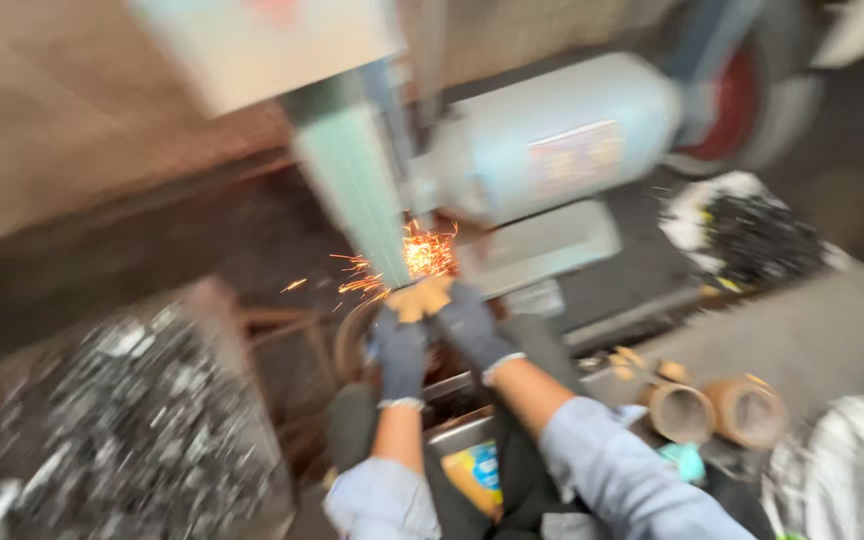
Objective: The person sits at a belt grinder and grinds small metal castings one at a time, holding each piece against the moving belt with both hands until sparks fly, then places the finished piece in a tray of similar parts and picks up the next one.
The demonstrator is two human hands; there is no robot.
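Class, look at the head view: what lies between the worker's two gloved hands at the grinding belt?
In the head view, a small tan workpiece sits pinched between the left hand and right hand, pressed to the belt, with sparks just above.

Dk blue gloves [402,355], tan workpiece [419,298], orange sparks [422,255], lt blue motor [552,135].

A grey concrete floor [812,340] is carrying two brown cardboard tubes [717,408], a heap of shiny dark metal scraps [122,430] and a white sack of black pieces [752,232].
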